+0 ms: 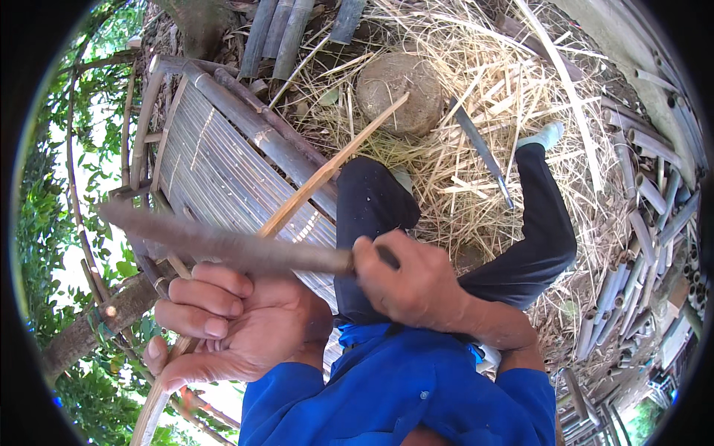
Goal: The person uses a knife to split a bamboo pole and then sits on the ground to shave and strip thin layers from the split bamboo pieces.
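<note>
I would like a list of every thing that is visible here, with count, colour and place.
bamboo strip: one, tan, in left hand, runs up to the stump
knife: one, grey blade, in right hand, across the strip
second knife: one, dark, on the straw
stump: one, brown, top centre
bench: one, grey slats, left
bamboo poles: many, grey, right edge
straw: heap, yellow, ground
left hand: gripping strip
right hand: gripping knife

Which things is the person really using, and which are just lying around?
In use:
left hand holding the bamboo strip
right hand gripping the long knife

Lying about:
round stone
second knife on the straw
woven bamboo panel
bamboo poles
</note>
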Tool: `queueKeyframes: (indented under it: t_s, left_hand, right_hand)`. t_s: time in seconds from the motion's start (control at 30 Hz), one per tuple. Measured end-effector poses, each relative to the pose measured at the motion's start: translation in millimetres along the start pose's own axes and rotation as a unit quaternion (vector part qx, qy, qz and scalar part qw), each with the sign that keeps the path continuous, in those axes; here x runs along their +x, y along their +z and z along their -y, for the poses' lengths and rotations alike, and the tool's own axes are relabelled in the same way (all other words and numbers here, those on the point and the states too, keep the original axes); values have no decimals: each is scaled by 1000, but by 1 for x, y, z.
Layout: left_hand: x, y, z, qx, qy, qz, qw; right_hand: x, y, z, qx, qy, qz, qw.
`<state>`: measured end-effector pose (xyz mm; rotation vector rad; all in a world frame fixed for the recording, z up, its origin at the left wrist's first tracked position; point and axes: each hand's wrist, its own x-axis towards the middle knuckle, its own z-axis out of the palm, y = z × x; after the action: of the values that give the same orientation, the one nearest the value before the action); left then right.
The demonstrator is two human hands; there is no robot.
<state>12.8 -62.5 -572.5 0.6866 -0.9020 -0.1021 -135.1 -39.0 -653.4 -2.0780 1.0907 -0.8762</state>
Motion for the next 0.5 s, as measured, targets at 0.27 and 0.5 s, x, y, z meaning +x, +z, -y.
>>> queueKeyframes:
  t_s: [0.27,0.5]
  left_hand:
    - [-10,4,-9,20,14,1,1000]
    - [1,1,-2,37,31,-3,999]
  right_hand:
    - [-15,20,-52,-29,104,17,994]
    - [-3,59,-111,-13,81,-32,996]
